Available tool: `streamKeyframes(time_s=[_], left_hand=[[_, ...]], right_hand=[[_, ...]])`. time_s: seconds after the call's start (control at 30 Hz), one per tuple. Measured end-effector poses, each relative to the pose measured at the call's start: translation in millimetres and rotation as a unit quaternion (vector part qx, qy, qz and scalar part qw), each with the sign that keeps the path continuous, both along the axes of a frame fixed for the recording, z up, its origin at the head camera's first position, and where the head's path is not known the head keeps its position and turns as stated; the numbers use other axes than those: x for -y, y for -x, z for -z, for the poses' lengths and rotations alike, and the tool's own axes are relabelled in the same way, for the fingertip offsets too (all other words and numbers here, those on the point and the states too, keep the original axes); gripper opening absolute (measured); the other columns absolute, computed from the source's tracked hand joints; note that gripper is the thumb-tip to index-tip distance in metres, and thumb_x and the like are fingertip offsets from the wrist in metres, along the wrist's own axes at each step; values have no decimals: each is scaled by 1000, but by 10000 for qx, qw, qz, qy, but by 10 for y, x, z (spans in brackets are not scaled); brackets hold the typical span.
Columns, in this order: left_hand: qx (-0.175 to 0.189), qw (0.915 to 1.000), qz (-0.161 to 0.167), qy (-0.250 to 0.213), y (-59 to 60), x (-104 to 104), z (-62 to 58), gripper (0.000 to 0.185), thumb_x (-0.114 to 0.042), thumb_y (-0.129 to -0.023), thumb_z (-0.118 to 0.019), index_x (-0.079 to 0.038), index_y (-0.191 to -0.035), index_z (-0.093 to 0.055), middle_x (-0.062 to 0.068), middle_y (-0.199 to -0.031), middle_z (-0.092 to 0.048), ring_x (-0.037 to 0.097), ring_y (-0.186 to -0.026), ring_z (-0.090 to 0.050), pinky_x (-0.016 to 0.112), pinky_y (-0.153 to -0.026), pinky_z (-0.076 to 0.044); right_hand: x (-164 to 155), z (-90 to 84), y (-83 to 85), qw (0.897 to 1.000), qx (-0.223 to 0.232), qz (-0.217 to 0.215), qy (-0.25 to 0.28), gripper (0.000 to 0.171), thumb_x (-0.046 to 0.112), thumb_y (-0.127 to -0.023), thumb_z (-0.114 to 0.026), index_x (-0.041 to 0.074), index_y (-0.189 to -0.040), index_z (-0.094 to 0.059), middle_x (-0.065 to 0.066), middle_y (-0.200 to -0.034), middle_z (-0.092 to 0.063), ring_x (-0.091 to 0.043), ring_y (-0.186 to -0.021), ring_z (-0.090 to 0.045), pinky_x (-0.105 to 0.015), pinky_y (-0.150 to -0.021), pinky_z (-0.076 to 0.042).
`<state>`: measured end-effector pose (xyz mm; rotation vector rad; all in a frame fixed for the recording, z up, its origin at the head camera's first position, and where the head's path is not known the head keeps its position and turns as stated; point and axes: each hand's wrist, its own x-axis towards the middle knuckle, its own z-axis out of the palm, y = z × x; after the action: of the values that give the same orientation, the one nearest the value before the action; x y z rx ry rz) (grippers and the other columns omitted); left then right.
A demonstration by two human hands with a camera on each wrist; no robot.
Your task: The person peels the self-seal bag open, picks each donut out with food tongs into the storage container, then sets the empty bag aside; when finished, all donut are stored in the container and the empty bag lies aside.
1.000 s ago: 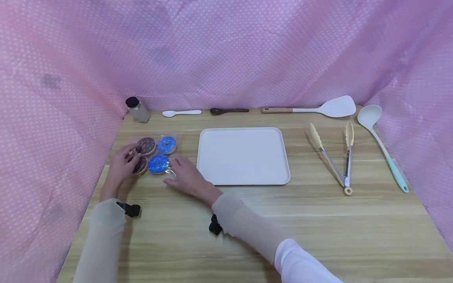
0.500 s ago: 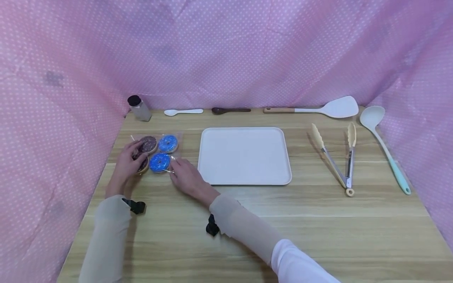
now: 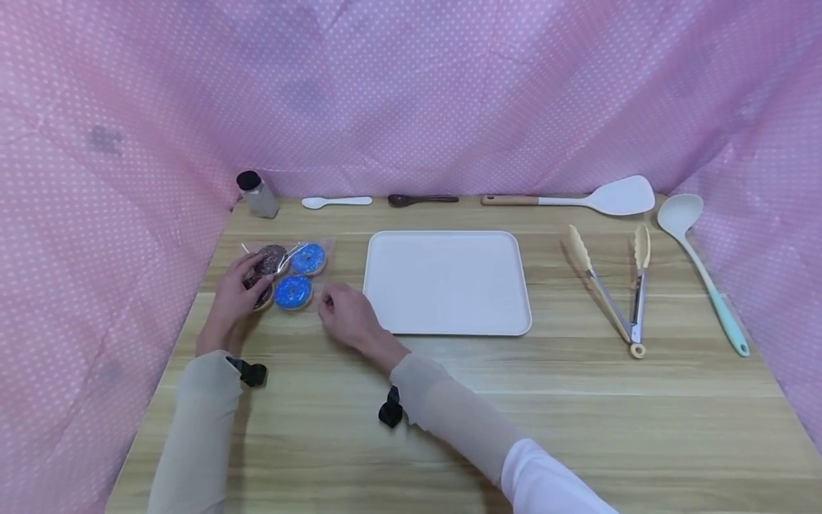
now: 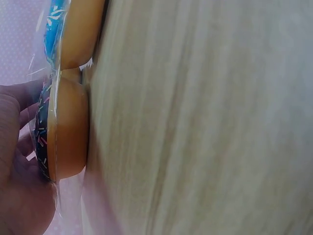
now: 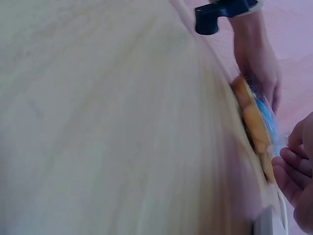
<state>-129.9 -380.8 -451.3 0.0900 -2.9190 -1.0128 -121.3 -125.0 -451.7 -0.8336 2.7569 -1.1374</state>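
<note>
Four doughnuts sit sealed in one clear packet [image 3: 287,275], two blue-iced and two chocolate-iced, lying flat on the wooden table [image 3: 449,400] at about 9 o'clock from the white tray [image 3: 447,282]. I judge the packet light, its film thin and slippery, and the doughnuts soft enough to dent or shed icing under a hard squeeze; the loose film edge is the safer hold. My left hand [image 3: 232,300] rests its curled fingers on the chocolate side at the packet's 8 o'clock corner; the left wrist view shows fingers [image 4: 19,117] against the film. My right hand [image 3: 343,318] lies at the packet's 4 o'clock with fingers curled, and I cannot tell whether it pinches the film or only hovers beside it. The tray holds nothing. A small dark-capped bottle [image 3: 258,195] stands at the packet's 11 o'clock; I cannot make out its contents. Tongs [image 3: 615,285] lie at 3 o'clock from the tray.
</note>
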Motion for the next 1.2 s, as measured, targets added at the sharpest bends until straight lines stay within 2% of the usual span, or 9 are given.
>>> streamKeyframes(time_s=[0.13, 0.23, 0.33, 0.47, 0.57, 0.8, 0.97, 1.2], left_hand=[[1, 10000, 25, -27, -11, -10, 4, 54, -22, -97, -56, 0, -143, -38, 25, -152, -27, 48, -139, -23, 62, -113, -18], [-14, 10000, 48, -80, -12, -25, -8, 54, -21, -97, -57, 0, -143, -38, 26, -151, -28, 49, -138, -23, 62, -113, -18], [1, 9999, 38, -159, -6, -35, -27, 55, -21, -96, -57, 1, -143, -38, 26, -151, -28, 49, -138, -24, 62, -113, -18], [-12, 9999, 17, -110, -2, -42, -42, 55, -21, -96, -58, 1, -142, -39, 25, -151, -29, 48, -138, -24, 61, -113, -19], [-104, 9999, 45, -86, -8, -45, -49, 54, -18, -95, -59, 3, -141, -40, 26, -150, -30, 49, -137, -25, 61, -113, -20], [-129, 9997, 40, -201, -32, -44, -21, 53, -16, -95, -59, 5, -140, -41, 29, -148, -31, 51, -136, -26, 62, -112, -19], [-202, 9997, 22, -148, -38, -37, 17, 53, -18, -95, -59, 5, -139, -41, 28, -148, -32, 50, -136, -27, 62, -112, -20], [-110, 9999, 42, -67, -32, -42, -3, 54, -20, -96, -58, 3, -141, -39, 27, -150, -30, 51, -136, -26, 63, -112, -20]], right_hand=[[-87, -30, 10, 9997, 37, 196, 115, 10, 18, -91, -58, 17, -81, -57, 8, -77, -53, -6, -70, -51, -15, -60, -41], [-128, -56, 15, 9998, 152, 142, 74, 9, 19, -91, -58, 16, -83, -56, 7, -80, -53, -7, -73, -51, -16, -62, -42], [-122, -88, 21, 9994, 343, 47, -49, 10, 24, -91, -59, 14, -92, -57, 4, -88, -56, -9, -79, -53, -19, -68, -46], [-38, -131, 45, 9982, 555, 90, -221, 30, 36, -91, -61, 13, -111, -59, 2, -105, -61, -10, -95, -56, -24, -82, -51], [59, -142, 82, 9977, 542, 196, -362, 34, 38, -91, -61, 13, -114, -59, 3, -110, -61, -11, -100, -57, -25, -87, -51], [206, -78, 150, 9958, 474, 364, -695, 9, 26, -93, -60, 17, -90, -57, 7, -85, -56, -7, -77, -53, -19, -64, -46], [190, -57, 162, 9955, 461, 359, -748, 12, 23, -94, -58, 19, -83, -56, 8, -76, -52, -7, -68, -51, -17, -55, -41], [16, -120, 191, 9959, 515, 589, -453, 15, 20, -91, -58, 19, -77, -54, 6, -72, -53, -9, -64, -52, -19, -53, -41]])
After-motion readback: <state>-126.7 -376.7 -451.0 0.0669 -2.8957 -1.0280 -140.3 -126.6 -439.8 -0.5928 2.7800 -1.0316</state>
